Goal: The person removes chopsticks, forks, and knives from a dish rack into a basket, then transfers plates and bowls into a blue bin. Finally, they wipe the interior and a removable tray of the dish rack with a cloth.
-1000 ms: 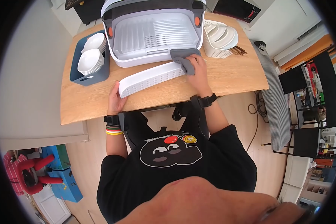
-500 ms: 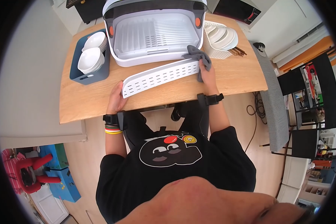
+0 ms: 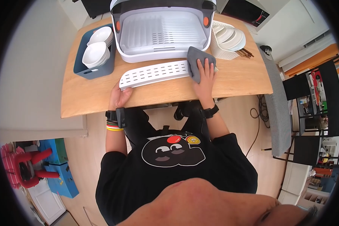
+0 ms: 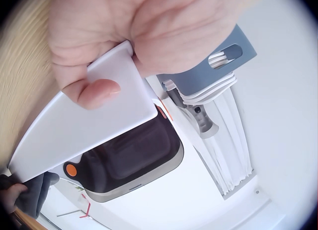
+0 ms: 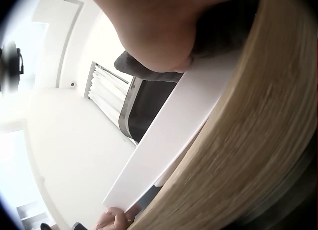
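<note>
A long white slotted rack tray (image 3: 154,74) spans the space between both hands, in front of the dish box. My left hand (image 3: 120,96) grips its left end; in the left wrist view the thumb (image 4: 102,92) lies across the smooth white wall. A grey cloth (image 3: 194,56) covers the tray's right end. Over that cloth lies my right hand (image 3: 204,81), its fingers extended and pressing it to the tray. In the right wrist view, the tray's plain side (image 5: 164,128) runs from the cloth down to the left hand.
Behind the tray stands a white dish box (image 3: 162,56) with a ribbed insert. A blue bin (image 3: 98,71) of stacked white bowls is at the left. A white basket (image 3: 222,54) with plates and brown chopsticks (image 3: 245,52) stands right, all on the wooden table (image 3: 245,81).
The tray has turned so its slotted face shows more from above. The right hand has gone from bunching the cloth at the tray's end to lying spread over it.
</note>
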`<move>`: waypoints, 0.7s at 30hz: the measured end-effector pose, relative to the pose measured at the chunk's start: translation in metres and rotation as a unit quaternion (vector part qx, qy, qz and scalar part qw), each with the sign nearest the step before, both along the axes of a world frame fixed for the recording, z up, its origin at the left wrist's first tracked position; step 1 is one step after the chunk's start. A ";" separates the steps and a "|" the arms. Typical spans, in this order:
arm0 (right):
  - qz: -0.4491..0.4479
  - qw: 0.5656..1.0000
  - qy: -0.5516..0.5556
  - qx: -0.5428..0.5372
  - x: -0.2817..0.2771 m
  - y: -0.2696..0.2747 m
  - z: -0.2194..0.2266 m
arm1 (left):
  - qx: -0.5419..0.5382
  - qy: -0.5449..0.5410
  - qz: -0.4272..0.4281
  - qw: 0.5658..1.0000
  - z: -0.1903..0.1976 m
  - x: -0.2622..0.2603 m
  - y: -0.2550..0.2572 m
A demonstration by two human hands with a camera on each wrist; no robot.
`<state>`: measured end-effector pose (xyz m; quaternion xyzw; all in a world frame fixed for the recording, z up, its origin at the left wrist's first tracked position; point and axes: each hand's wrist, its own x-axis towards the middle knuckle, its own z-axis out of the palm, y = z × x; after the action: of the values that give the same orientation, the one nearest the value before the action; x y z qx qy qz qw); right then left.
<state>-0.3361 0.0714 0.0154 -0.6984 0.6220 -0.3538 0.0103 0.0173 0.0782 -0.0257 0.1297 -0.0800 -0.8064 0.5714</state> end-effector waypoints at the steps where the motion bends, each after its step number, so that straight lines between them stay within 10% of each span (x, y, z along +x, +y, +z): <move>1: -0.001 0.999 0.039 0.012 0.006 0.006 0.008 | 0.004 0.005 -0.001 1.000 0.000 0.000 0.000; 21: 0.262 0.956 0.131 0.002 0.141 0.022 0.043 | -0.012 -0.075 -0.017 0.997 0.012 -0.008 0.003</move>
<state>-0.1955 0.0933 0.0586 -0.8773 0.4135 -0.2427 0.0219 0.0095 0.0816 -0.0141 0.1815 -0.1346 -0.8028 0.5517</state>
